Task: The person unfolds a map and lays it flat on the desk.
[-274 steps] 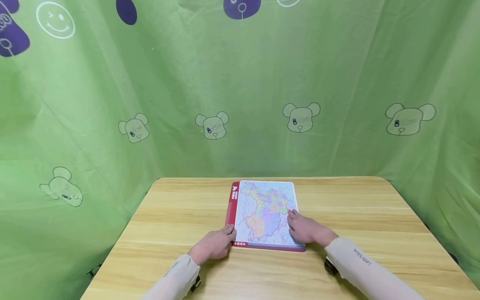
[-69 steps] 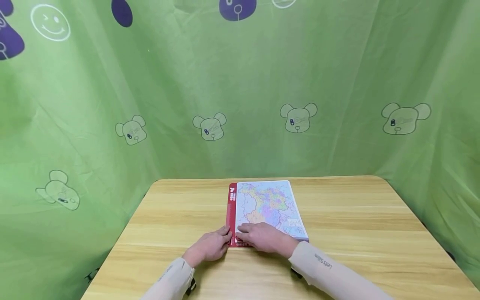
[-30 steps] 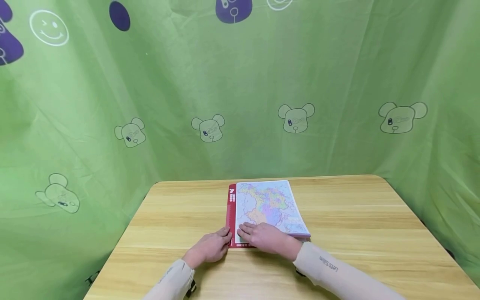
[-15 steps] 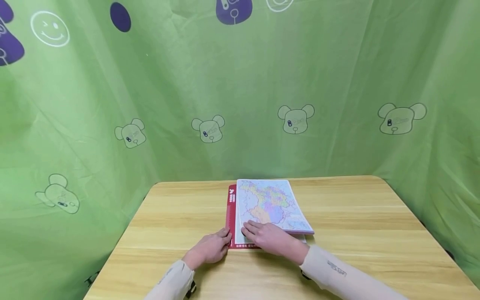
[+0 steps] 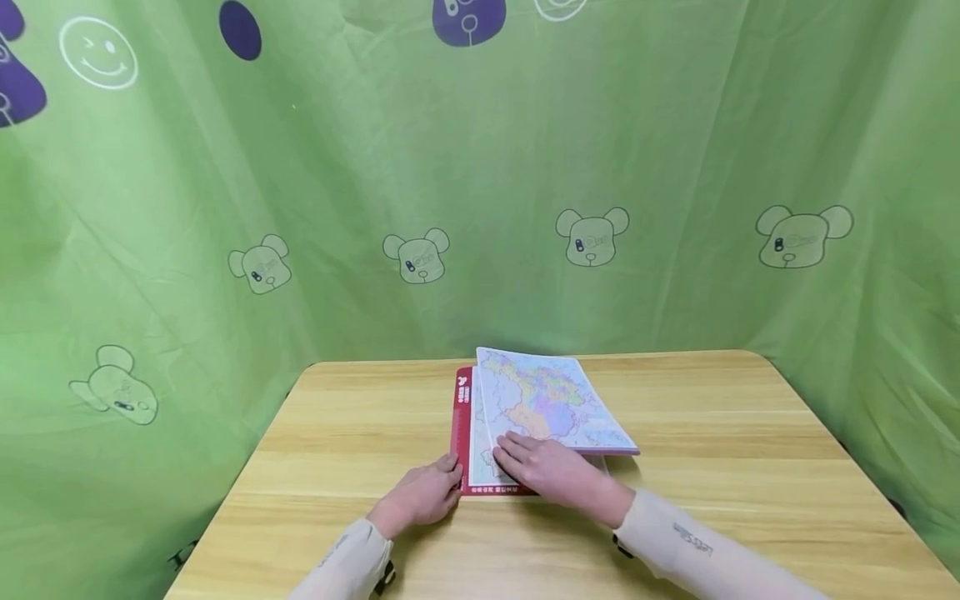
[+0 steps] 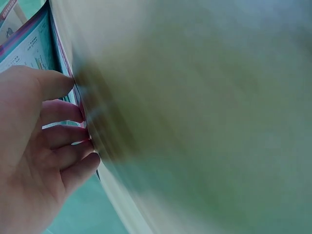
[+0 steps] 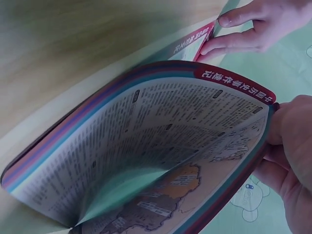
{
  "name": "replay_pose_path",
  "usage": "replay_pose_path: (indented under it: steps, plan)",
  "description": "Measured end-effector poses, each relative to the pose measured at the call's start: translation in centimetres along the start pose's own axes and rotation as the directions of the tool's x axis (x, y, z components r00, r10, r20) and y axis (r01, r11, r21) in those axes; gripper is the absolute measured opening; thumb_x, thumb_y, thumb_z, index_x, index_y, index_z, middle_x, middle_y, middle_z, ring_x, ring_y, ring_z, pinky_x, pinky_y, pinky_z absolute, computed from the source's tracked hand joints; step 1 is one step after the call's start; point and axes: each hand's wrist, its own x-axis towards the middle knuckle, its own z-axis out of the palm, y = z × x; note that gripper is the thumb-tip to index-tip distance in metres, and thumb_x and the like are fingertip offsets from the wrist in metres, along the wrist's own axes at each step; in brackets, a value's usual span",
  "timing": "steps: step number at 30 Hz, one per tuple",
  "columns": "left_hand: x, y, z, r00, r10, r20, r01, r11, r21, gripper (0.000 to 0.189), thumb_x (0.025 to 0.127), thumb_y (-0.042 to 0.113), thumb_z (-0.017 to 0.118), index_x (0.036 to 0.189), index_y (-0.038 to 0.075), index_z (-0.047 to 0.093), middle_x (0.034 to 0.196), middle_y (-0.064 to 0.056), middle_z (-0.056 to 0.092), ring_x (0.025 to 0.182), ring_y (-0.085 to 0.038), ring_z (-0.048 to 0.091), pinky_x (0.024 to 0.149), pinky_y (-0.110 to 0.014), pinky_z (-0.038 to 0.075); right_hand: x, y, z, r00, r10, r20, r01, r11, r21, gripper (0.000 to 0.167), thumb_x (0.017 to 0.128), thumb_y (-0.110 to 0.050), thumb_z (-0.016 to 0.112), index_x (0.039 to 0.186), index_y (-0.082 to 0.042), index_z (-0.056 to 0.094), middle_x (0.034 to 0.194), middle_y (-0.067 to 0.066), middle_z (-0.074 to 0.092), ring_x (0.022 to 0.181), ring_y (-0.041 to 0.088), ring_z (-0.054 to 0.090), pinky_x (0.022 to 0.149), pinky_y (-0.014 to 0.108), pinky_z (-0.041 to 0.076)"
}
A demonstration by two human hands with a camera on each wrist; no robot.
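Note:
A map booklet with red margins lies near the middle of the table. Its upper leaves, topped by a coloured map (image 5: 551, 400), are lifted and tilted over the lower sheet with its red margin (image 5: 462, 425). My right hand (image 5: 558, 475) pinches the near left corner of the raised leaves. In the right wrist view those folded leaves (image 7: 170, 105) gape, showing small print and a map inside. My left hand (image 5: 420, 493) rests its fingers on the near end of the red margin. The left wrist view shows its fingertips (image 6: 90, 163) along the booklet's edge.
The wooden table (image 5: 360, 417) has rounded far corners. Close behind it hangs a green curtain (image 5: 495, 150) printed with bear heads, and it also closes in both sides.
The right hand has moved right and away from me, lifting the top map leaves and swinging them rightward. More of the lower sheet now shows. The left hand has stayed at the red margin.

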Motion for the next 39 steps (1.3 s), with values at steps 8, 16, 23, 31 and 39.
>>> replay_pose_path:
  steps: [8,16,23,31,39]
  plan:
    - [0.2,0.1,0.3,1.000,-0.001,-0.014,0.002,1.000,0.029,0.047,0.096,0.032,0.053,0.132,0.002,0.055,0.140,-0.016,0.046,0.129,-0.029,0.043,0.101,-0.040,0.043,-0.8,0.5,-0.7,1.000,0.018,-0.010,-0.018,1.000,0.007,0.038,0.088,-0.005,0.048,0.124,-0.003,0.061,0.122,0.014,0.062,0.111,0.026,0.060,0.084,0.033,0.054]
    - [0.1,0.2,0.2,1.000,0.013,-0.002,-0.013,1.000,0.017,0.045,0.097,0.030,0.053,0.133,0.003,0.054,0.143,-0.016,0.043,0.131,-0.027,0.041,0.102,-0.039,0.041,-1.5,1.0,-0.9,0.999,0.025,-0.032,-0.025,1.000,0.012,0.042,0.088,-0.004,0.040,0.124,-0.003,0.061,0.123,0.014,0.061,0.111,0.026,0.060,0.080,0.033,0.055]
    - [0.2,0.2,-0.1,1.000,0.019,-0.008,-0.018,0.999,0.037,0.044,0.096,0.030,0.053,0.132,0.004,0.055,0.141,-0.015,0.046,0.128,-0.026,0.045,0.100,-0.038,0.044,-1.9,1.3,-1.2,0.999,0.043,-0.024,-0.042,0.998,0.035,0.044,0.081,-0.001,0.061,0.125,-0.003,0.061,0.123,0.014,0.061,0.111,0.026,0.060,0.076,0.034,0.056]
    - [-0.2,-0.2,-0.4,1.000,0.014,0.001,-0.014,1.000,0.020,0.044,0.096,0.028,0.054,0.133,0.003,0.054,0.141,-0.015,0.046,0.127,-0.026,0.046,0.099,-0.037,0.045,-2.2,1.7,-1.2,0.994,0.020,-0.111,-0.018,1.000,0.020,0.040,0.088,-0.004,0.041,0.122,-0.002,0.063,0.120,0.015,0.063,0.109,0.027,0.061,0.076,0.035,0.056]
    - [-0.7,-0.5,-0.2,1.000,0.013,0.004,-0.013,1.000,-0.001,0.046,0.096,0.029,0.054,0.134,0.001,0.052,0.141,-0.015,0.045,0.128,-0.027,0.044,0.100,-0.038,0.043,-2.7,2.0,-1.5,0.985,0.017,-0.174,-0.017,1.000,0.001,0.040,0.082,-0.004,0.047,0.118,-0.002,0.064,0.118,0.015,0.064,0.107,0.028,0.062,0.074,0.035,0.057]
